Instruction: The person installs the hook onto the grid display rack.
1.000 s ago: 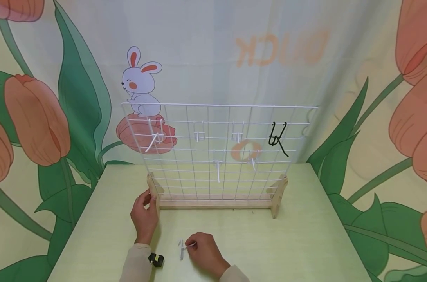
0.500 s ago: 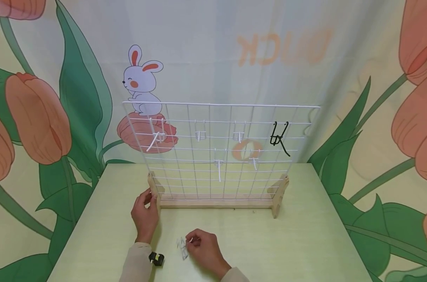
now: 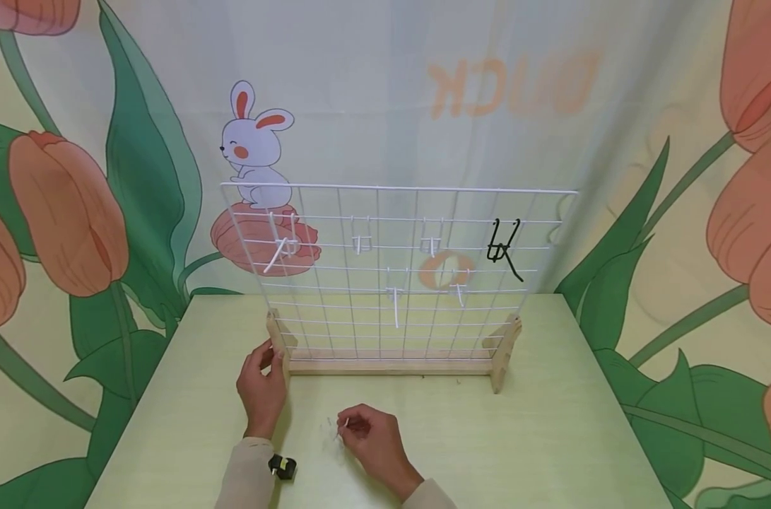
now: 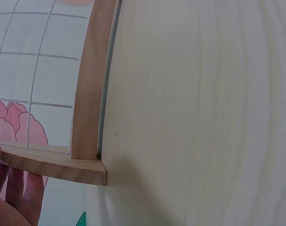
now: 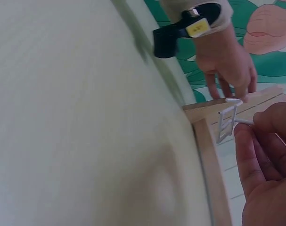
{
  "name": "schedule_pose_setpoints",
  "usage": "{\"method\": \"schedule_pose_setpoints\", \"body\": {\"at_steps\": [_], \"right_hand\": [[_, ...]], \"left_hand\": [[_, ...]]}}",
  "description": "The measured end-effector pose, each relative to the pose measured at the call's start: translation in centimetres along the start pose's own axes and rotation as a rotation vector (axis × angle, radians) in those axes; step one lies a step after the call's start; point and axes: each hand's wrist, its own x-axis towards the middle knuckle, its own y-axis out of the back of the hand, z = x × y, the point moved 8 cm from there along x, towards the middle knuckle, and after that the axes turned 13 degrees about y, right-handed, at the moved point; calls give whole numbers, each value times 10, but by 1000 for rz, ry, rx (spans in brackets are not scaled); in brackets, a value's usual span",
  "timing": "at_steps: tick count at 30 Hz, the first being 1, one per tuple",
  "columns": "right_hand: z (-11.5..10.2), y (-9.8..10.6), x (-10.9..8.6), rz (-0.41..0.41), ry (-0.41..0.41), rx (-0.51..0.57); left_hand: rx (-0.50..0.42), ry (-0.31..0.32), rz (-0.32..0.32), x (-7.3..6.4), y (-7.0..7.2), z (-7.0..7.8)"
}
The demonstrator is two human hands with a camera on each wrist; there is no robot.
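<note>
My left hand (image 3: 261, 387) grips the wooden end foot (image 4: 58, 165) of the white wire grid rack (image 3: 398, 188). In the left wrist view, the thumb lies on one side of this foot and the fingers on the other. My right hand (image 3: 375, 440) is above the table in front of the rack. Between thumb and fingertips it pinches the prong of a small white wire hook (image 5: 227, 121). The hook's frame sticks out past the fingertips; in the head view it is blurred.
Several white hooks (image 3: 395, 305) hang on the grid. One black hook (image 3: 499, 251) hangs near its right end. The rack's wooden base bar (image 3: 391, 367) runs across the light table (image 3: 550, 438). A black wrist camera (image 3: 283, 467) sits on the left sleeve.
My right hand has moved slightly up and forward with the white hook, which has turned in the fingers. The left hand stays on the rack's wooden foot.
</note>
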Motion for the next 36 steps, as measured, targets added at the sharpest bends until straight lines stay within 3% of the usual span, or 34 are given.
{"method": "schedule_pose_setpoints", "body": {"at_steps": [16,36], "right_hand": [[-67,31,40,107,234,-55],[-138,42,90,155,527,-170]], "left_hand": [[-16,1,-5,0,0,-1],[21,45,-19,0,-2,-4]]}}
